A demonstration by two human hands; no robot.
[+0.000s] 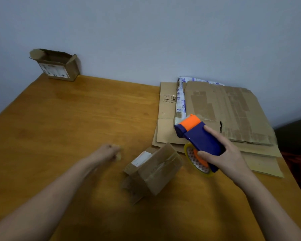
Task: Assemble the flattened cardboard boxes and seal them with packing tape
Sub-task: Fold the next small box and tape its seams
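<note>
A small taped cardboard box [153, 169] lies tilted on the wooden table [68, 119], near the middle front, with a white label on its far end. My right hand [226, 153] grips a blue and orange tape dispenser [198, 136] just right of the box, its clear tape roll [197, 159] hanging underneath. My left hand [109, 152] is blurred, left of the box and apart from it, fingers curled; something small and pale seems pinched in it. A stack of flattened cardboard boxes [233, 112] lies at the right.
An open small cardboard box [56, 66] with a white label stands at the table's far left corner against the pale wall. A white and blue printed strip [181, 100] lies among the flattened sheets. Something dark sits off the table's right edge.
</note>
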